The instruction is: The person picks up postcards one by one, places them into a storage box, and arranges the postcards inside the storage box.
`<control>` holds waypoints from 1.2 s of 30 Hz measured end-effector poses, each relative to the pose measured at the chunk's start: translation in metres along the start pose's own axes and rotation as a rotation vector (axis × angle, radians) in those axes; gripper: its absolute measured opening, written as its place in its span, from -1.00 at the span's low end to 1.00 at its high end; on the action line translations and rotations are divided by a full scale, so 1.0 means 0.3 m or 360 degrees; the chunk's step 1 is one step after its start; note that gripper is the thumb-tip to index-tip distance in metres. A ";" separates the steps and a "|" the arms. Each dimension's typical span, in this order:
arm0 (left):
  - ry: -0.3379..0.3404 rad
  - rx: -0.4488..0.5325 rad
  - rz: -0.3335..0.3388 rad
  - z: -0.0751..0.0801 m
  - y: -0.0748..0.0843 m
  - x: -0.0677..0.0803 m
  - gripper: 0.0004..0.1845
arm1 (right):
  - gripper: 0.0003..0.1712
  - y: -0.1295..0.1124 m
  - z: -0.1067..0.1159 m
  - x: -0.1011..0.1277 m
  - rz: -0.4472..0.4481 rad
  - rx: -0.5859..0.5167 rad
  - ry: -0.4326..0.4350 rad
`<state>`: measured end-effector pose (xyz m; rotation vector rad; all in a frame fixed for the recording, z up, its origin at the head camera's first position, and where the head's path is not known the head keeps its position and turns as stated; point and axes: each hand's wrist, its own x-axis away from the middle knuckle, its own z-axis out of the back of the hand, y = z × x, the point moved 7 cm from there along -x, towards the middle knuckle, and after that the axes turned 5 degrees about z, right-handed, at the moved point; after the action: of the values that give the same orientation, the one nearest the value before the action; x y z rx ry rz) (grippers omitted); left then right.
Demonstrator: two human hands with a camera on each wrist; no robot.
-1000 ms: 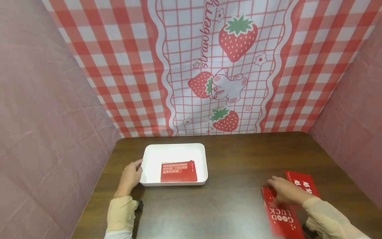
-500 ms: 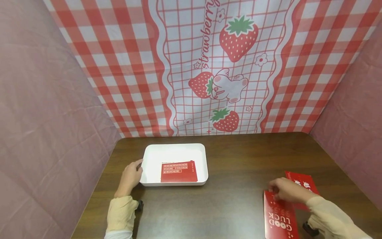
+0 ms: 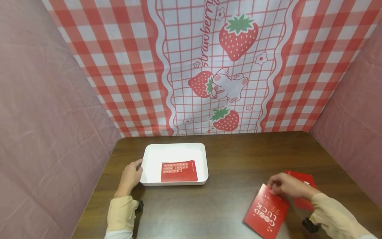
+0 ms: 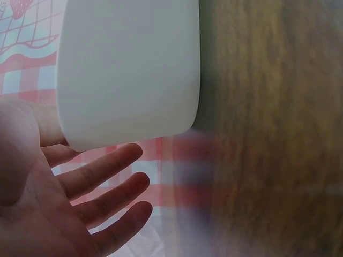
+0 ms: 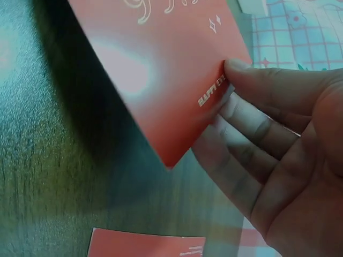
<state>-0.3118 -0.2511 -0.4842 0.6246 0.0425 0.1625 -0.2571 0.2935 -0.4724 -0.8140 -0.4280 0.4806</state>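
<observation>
My right hand (image 3: 280, 185) pinches the end of a red envelope (image 3: 266, 212) printed "GOOD LUCK", thumb on its printed face. In the right wrist view this envelope (image 5: 161, 80) is tilted above the table, fingers behind it. Another red envelope (image 3: 304, 203) lies on the table beside that hand, partly hidden by it. At the left, my left hand (image 3: 129, 174) rests against the side of a white tray (image 3: 170, 152); the left wrist view has its fingers (image 4: 107, 206) loosely extended by the tray's corner. Inside the tray lies a small stack of red envelopes (image 3: 188, 176).
The brown wooden table (image 3: 221, 205) stretches between the tray and the right hand. A red-and-white checked strawberry cloth (image 3: 137, 66) hangs behind the table. Pink cloth walls (image 3: 53, 126) stand on both sides.
The pinched envelope has come up off the table and swung, its near end turning left, away from the other envelope. The left hand and tray stay put.
</observation>
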 end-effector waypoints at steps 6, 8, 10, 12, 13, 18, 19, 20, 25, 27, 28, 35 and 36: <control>-0.0011 0.0002 0.0010 -0.004 -0.004 -0.001 -0.51 | -0.81 0.017 0.011 0.009 -0.0117 -0.0158 -0.0027; -0.0015 0.0003 0.0015 -0.003 -0.005 -0.001 -0.51 | -0.79 0.018 0.016 0.010 -0.0154 -0.0200 -0.0033; -0.0015 0.0003 0.0014 -0.001 -0.005 -0.001 -0.50 | -0.78 0.018 0.021 0.010 -0.0182 -0.0237 -0.0031; -0.0018 0.0003 0.0013 0.000 -0.004 0.001 -0.50 | -0.78 0.014 0.022 0.010 -0.0178 -0.0265 -0.0027; -0.0019 0.0001 0.0013 0.000 -0.004 0.002 -0.50 | -0.77 0.011 0.023 0.009 -0.0174 -0.0278 -0.0025; -0.0007 -0.0007 -0.0003 0.000 -0.001 0.004 -0.51 | -0.75 0.003 0.021 0.010 -0.0164 -0.0331 -0.0009; -0.0005 -0.0007 -0.0004 0.000 0.000 0.004 -0.51 | -0.75 0.003 0.022 0.010 -0.0165 -0.0335 -0.0006; -0.0003 -0.0006 -0.0005 0.000 0.001 0.003 -0.51 | -0.74 0.003 0.022 0.011 -0.0165 -0.0336 -0.0003; 0.0000 0.0004 -0.0001 -0.001 0.002 0.001 -0.51 | -0.71 -0.002 0.029 0.018 -0.0180 -0.0349 0.0012; -0.0001 0.0011 -0.0001 0.000 0.003 0.003 -0.52 | -0.70 -0.004 0.032 0.019 -0.0185 -0.0367 0.0014; -0.0002 0.0010 -0.0003 -0.001 0.002 0.003 -0.51 | -0.69 -0.005 0.033 0.020 -0.0184 -0.0380 0.0013; 0.0001 0.0001 -0.0021 0.003 0.005 0.009 -0.52 | -0.64 -0.014 0.038 0.015 -0.0149 -0.0487 0.0050; -0.0003 0.0001 -0.0020 0.004 0.007 0.010 -0.52 | -0.64 -0.015 0.039 0.013 -0.0149 -0.0498 0.0062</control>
<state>-0.3089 -0.2498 -0.4819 0.6250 0.0449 0.1499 -0.2590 0.2998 -0.4610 -1.0979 -0.5101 0.3131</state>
